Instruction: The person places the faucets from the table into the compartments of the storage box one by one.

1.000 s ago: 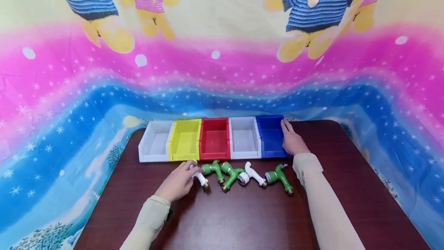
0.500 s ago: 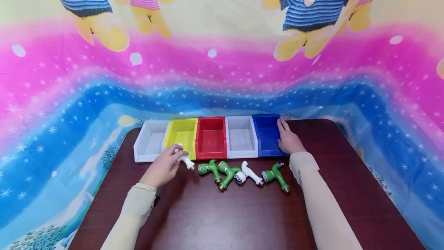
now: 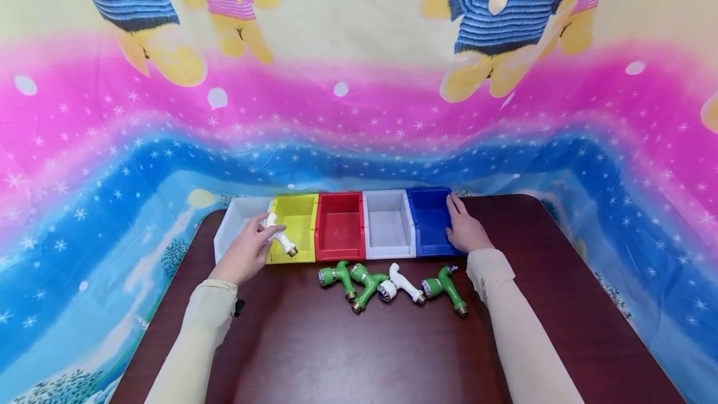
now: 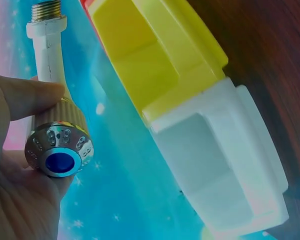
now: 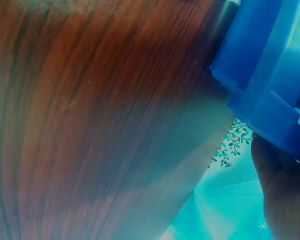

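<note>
My left hand (image 3: 242,255) pinches a white faucet (image 3: 283,242) between thumb and fingers, above the front of the yellow bin (image 3: 303,220) and the left white bin (image 3: 237,217). In the left wrist view the faucet (image 4: 50,55) shows a brass threaded end and a chrome knob with a blue centre; the thumb (image 4: 35,97) lies across its body. My right hand (image 3: 470,232) rests against the right side of the blue bin (image 3: 430,220), fingers fairly straight along its wall. The right wrist view shows part of that hand (image 5: 285,200), dark, beside the blue bin (image 5: 270,95).
A red bin (image 3: 340,229) and another white bin (image 3: 388,220) complete the row at the table's back. Before them lie a green faucet (image 3: 343,276), a second green one (image 3: 367,287), a white faucet (image 3: 402,282) and a third green one (image 3: 450,288) on the wooden table (image 3: 348,354).
My left hand has lifted the white faucet off the table and carried it left and back, over the bins' front. The right hand has stayed by the blue bin.
</note>
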Available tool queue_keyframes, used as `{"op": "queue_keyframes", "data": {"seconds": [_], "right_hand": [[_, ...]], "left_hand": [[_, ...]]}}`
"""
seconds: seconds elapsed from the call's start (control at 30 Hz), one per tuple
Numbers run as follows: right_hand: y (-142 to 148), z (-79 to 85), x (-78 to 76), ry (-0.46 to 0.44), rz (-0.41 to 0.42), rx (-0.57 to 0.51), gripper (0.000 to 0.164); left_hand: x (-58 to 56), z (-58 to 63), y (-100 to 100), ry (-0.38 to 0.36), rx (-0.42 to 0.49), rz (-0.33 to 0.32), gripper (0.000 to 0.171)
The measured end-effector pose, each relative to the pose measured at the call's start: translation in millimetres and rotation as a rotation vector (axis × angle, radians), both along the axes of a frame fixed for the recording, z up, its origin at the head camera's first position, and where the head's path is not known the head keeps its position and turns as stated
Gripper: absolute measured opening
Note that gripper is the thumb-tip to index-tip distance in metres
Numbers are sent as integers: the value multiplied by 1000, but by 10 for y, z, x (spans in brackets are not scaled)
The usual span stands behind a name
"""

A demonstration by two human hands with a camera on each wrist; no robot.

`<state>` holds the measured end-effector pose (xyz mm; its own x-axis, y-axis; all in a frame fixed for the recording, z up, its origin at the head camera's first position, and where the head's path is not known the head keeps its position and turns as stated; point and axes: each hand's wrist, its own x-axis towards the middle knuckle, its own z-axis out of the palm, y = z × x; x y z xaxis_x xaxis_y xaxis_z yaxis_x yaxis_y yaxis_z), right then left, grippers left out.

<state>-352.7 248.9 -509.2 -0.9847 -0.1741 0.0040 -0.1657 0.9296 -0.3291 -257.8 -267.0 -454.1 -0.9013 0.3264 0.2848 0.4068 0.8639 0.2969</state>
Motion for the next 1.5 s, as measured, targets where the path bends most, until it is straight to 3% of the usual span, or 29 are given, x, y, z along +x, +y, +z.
{"op": "queue_keyframes", "data": {"seconds": [0.53, 1.1, 1.5], "right_hand": [[2, -14, -28, -28, -5, -19, 89], [19, -27, -41, -10, 2, -24, 89], [15, -35, -51, 2, -1, -8, 89]], "left_hand": [[-100, -102, -360, 27, 38, 103, 49], [-191, -159, -516, 17, 46, 202, 45], [-273, -205, -597, 60, 48, 259, 42]]}}
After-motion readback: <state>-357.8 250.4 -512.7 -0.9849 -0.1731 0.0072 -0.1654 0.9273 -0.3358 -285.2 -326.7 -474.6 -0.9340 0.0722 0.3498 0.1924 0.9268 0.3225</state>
